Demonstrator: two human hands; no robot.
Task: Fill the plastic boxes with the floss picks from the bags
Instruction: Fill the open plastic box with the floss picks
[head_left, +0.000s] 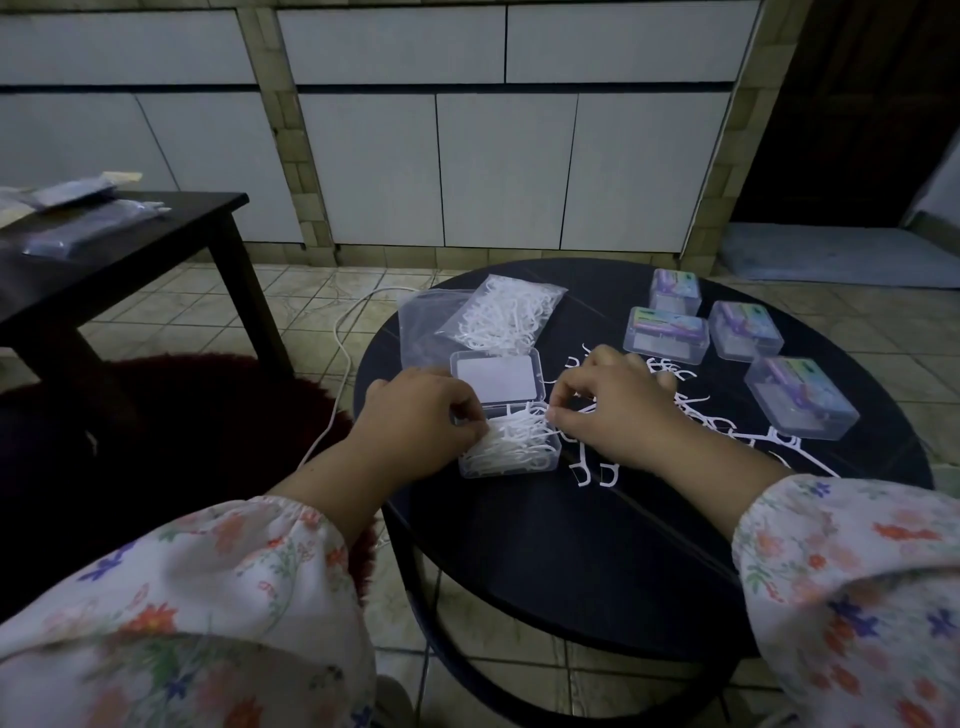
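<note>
The round black bench (571, 545) carries everything. Toward its far-left edge lie two clear bags: one (501, 319) still well stocked with white floss picks, lying partly over a second bag (423, 325) that looks empty or nearly so. Along the far-right edge stand four closed plastic boxes (800, 397), each with a coloured label inside; whether they already hold picks cannot be told from here.

Near the middle-left sits the open box (511, 441), its lid (496, 376) swung back toward the bags, its tray heaped with picks close to the rim. To its right, loose floss picks (727, 426) are scattered across the bench middle.

The left hand (421, 421) has its fingers curled at the open box's left rim, gripping it or the picks there. The right hand (618, 410) pinches picks at the box's right rim.

By my judgement this box is nearly full; the loose picks and the stocked bag remain.
</note>
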